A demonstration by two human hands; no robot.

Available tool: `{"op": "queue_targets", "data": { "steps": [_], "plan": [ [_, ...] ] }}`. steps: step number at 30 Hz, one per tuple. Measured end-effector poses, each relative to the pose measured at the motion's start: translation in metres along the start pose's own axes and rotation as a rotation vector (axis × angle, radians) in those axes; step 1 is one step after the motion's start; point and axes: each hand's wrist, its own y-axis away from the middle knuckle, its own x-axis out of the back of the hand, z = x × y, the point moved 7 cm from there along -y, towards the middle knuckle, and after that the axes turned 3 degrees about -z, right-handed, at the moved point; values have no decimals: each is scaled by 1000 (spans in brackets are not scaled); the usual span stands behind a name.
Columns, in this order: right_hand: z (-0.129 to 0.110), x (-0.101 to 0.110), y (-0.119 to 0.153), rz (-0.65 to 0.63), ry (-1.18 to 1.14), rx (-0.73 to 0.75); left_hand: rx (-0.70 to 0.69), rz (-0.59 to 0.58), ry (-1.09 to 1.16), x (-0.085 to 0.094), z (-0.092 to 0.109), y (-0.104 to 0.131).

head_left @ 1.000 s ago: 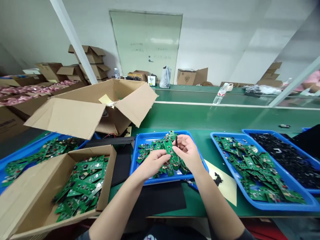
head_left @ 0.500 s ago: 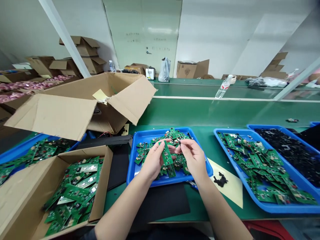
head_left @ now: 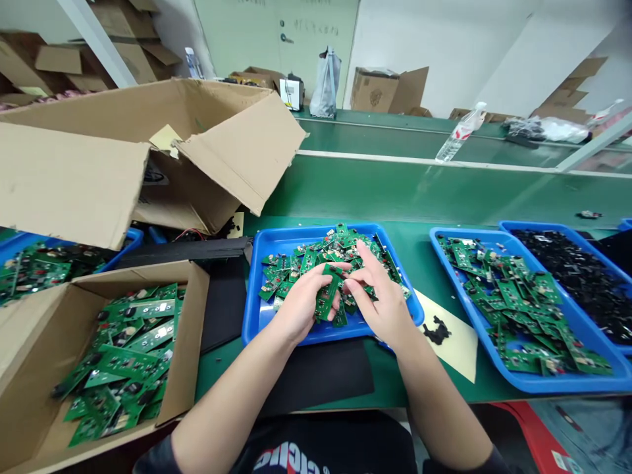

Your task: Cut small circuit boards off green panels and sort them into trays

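A green circuit board is held at a tilt by my left hand, thumb on its face and fingers behind. At its upper end sits a small black part. My right hand meets the board's right edge with thumb and a bent finger, its index finger stretched upward. Whether those fingertips also hold something small is hidden. Below both hands lies a blue tray heaped with similar circuit boards.
To the left stand a cardboard box of boards and a larger open carton. Black pieces lie on yellowish paper. Further right are a blue tray of boards and a tray of black parts. A bottle leans behind.
My right hand has moved from beside the board to its edge, and its index finger has lifted. The black piece seen in its fingertips now appears at the board's upper end. The view has tilted down.
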Motion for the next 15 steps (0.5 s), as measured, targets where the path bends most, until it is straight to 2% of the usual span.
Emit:
{"op": "queue_targets", "data": {
  "steps": [5,10,15],
  "plan": [
    [-4,-2,0,-8,92,80,-1,19,-30,-3,0,0],
    [-1,-7,0,-71,140,64,-14,10,-76,-9,5,1],
    [1,-8,0,-72,130,46,-23,3,-84,-10,5,0]
  ]
}}
